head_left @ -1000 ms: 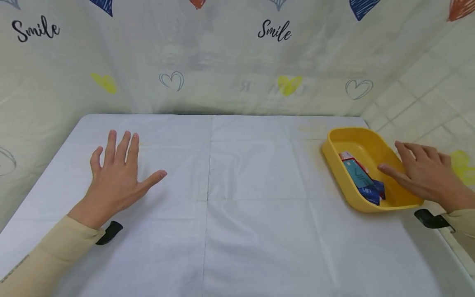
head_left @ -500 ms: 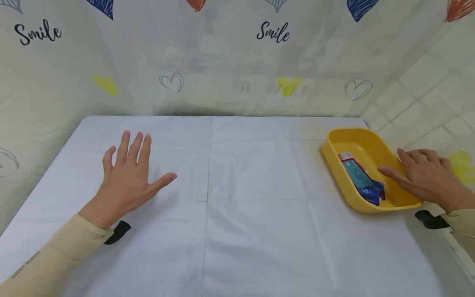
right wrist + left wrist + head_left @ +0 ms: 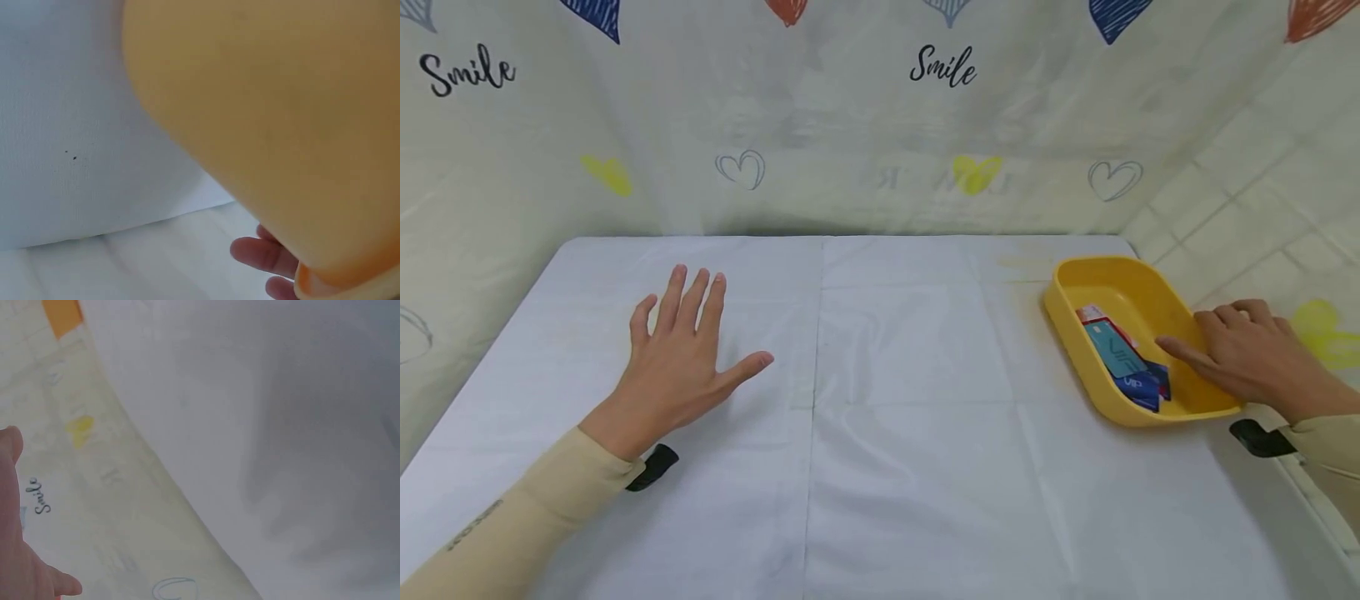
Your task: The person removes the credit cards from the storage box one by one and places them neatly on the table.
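In the head view a yellow plastic tray (image 3: 1078, 379) sits at the right side of the white-covered table (image 3: 910, 492). Inside it lie a teal card (image 3: 1115, 348) and dark blue packets (image 3: 1138, 389), partly overlapping. My right hand (image 3: 1255, 354) grips the tray's right rim, thumb on the inner side and fingers bent over the outside. The right wrist view shows its fingertips (image 3: 262, 253) beyond the tray's outer wall. Over the left half of the table my left hand (image 3: 681, 367) is spread, fingers straight, holding nothing.
Behind the table hangs a pale sheet (image 3: 850, 125) printed with hearts and the word "Smile". To the right the sheet shows a tile-like pattern (image 3: 1247, 200). A dark strap piece (image 3: 653, 468) sticks out under the left cuff.
My left hand has moved to the right, still spread. The right hand's fingers have bent down over the tray's rim. The tray stays nearly in place as the view shifts slightly.
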Tool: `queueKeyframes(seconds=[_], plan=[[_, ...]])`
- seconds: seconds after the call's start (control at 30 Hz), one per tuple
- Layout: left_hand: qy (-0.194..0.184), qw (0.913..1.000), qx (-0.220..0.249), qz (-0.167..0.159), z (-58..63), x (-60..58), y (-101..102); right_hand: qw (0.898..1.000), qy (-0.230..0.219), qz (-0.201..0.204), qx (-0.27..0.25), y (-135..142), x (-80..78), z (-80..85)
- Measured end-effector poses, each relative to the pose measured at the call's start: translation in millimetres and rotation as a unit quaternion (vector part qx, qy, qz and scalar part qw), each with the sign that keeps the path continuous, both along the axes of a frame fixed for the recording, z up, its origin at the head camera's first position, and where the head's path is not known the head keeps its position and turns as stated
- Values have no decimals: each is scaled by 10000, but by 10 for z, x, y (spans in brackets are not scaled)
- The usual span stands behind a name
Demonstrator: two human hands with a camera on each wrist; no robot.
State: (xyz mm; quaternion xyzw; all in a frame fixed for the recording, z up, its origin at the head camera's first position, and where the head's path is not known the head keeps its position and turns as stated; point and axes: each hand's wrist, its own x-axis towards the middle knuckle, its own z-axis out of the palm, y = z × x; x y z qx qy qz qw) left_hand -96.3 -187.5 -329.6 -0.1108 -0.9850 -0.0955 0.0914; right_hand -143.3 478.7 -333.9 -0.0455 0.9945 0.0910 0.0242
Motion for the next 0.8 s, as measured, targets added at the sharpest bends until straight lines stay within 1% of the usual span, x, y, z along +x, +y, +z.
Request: queueKeyframes(seconds=[0.17, 0.4, 0.6, 0.8], plan=[[-51, 10000, -11, -60, -5, -22, 87, 9995, -164, 103, 236, 15, -6, 33], [-239, 9996, 16, -180, -41, -35, 213, 9980, -470, 36, 432, -51, 18, 75], [-189, 9991, 42, -376, -62, -52, 320, 9972, -576, 81, 475, -98, 43, 110], [-164, 9986, 58, -496, -35, -92, 445, 9967, -683, 239, 359, -111, 62, 143]])
